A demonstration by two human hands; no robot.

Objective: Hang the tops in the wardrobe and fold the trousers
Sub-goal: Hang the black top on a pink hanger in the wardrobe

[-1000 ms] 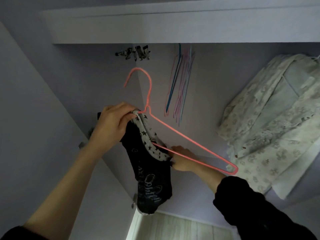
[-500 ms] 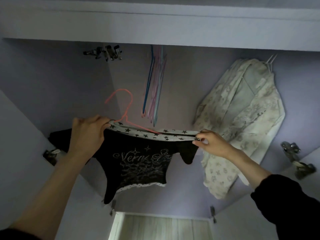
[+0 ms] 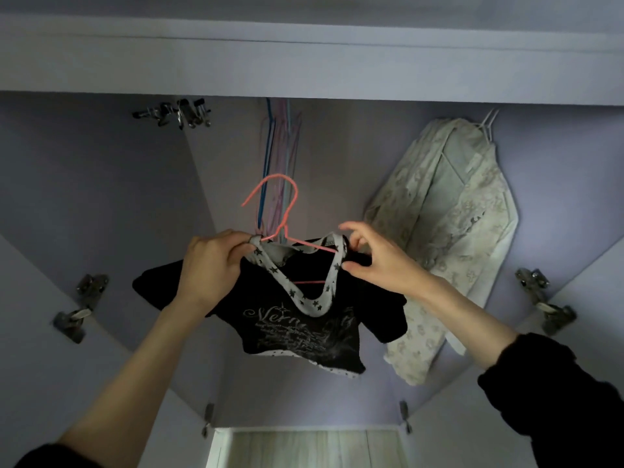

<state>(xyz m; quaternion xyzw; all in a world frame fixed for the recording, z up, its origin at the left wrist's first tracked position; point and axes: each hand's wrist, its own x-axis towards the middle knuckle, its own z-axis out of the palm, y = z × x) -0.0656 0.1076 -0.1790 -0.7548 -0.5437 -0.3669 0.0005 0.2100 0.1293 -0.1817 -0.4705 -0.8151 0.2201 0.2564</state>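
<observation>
The small black printed top with a star-patterned white neckband (image 3: 297, 319) sits on a thin pink wire hanger (image 3: 287, 211), held up inside the wardrobe, in front of the bundle of bare coloured wire hangers (image 3: 280, 146) at the far middle and left of the pale floral garment (image 3: 449, 238) already hanging there; the hook is free, not yet on any rail, and the rail itself is out of view. The left hand (image 3: 212, 265) has its fingers curled round the left end of the neckband and the hanger shoulder; the right hand (image 3: 374, 261) has thumb and fingers apart, arched about the right end of the neckband, seemingly only touching it. The wide neckband droops low at the front; on so narrow a wire the top could slide off one shoulder, likeliest on the loosely held right side; lifting blind, the hook may snag the bare hangers, or miss the rail.
</observation>
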